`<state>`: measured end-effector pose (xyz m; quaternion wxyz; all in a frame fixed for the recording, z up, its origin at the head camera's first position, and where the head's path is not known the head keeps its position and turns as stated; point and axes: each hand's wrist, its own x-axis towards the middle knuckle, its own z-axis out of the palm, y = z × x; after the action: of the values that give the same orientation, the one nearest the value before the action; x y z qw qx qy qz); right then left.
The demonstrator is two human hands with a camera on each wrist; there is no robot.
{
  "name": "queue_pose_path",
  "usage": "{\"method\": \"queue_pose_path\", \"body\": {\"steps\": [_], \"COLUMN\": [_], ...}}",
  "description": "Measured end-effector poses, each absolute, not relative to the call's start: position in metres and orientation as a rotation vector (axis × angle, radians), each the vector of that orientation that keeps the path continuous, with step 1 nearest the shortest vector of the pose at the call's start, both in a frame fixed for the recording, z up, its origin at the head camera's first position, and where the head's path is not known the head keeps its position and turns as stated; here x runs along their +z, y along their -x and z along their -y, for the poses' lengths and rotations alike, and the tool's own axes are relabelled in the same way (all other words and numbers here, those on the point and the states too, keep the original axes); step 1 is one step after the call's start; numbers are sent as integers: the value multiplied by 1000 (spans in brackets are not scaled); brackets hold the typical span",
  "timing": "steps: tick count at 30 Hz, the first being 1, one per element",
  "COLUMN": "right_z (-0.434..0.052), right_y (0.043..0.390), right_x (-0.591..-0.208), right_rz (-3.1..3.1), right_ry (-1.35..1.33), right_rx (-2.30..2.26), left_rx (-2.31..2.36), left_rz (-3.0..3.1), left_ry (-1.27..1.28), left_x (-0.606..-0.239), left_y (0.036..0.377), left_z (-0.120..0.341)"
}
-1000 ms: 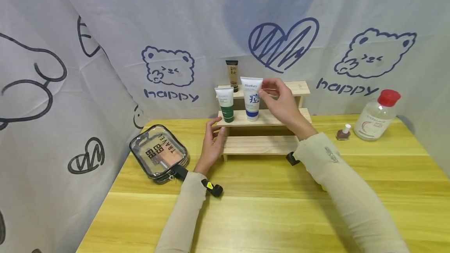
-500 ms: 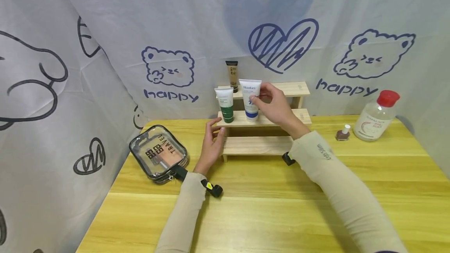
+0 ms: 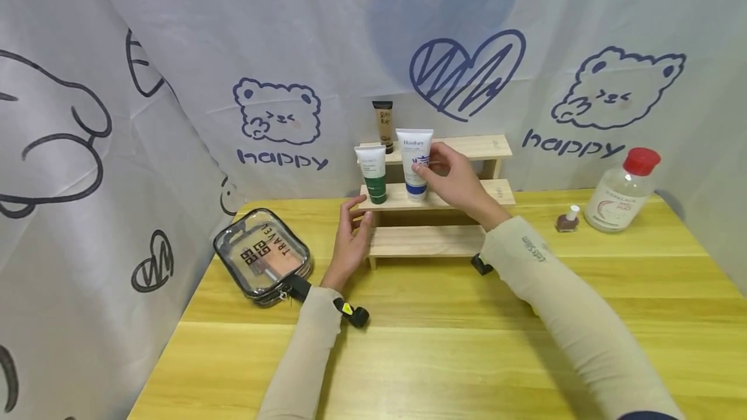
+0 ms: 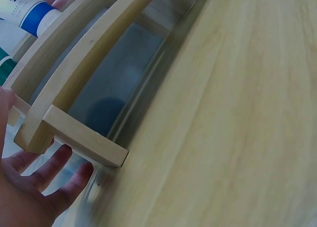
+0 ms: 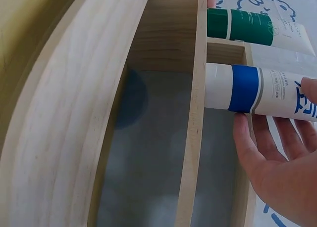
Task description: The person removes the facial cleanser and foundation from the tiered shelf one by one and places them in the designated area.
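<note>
White tube [image 3: 412, 155] gripped side-on w/ R hand [image 3: 458, 181] (L hand [image 3: 350, 243] lower).

The head view is bright and evenly lit, with a pale sheen on the yellow wood-grain tabletop [image 3: 432, 368] and soft shadow beneath the tiers of the pale wooden three-step stand [image 3: 432, 242]. Both wrist views look dimmer; the left one renders the grain soft and smeared, and wide-angle distortion bows the stand's boards in both.
</note>
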<state>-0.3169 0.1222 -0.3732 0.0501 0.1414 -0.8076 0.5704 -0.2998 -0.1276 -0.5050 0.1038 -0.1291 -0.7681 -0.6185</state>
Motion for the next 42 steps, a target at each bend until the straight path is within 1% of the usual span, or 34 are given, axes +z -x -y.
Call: {"method": "queue_pose_path", "body": {"steps": [12,23,31,42], "right_z": [-123,-142,-157,-167], "right_y": [311,294,281,266], "right_x": [-378,-374,-373,-366], "right_rz": [2484,2492,2561,2520], "right_ry": [-398,-388,-317,-386], "right_rx": [1714,1622,1508,1441], "left_rx": [-1833,-1859,-1836,-1823], "left_rz": [2256,2237,2262,2268], "left_ry": [393,381,371,389], "left_x": [-509,-508,-508,-508], "left_y": [300,299,298,304], "left_z": [123,124,125,128]}}
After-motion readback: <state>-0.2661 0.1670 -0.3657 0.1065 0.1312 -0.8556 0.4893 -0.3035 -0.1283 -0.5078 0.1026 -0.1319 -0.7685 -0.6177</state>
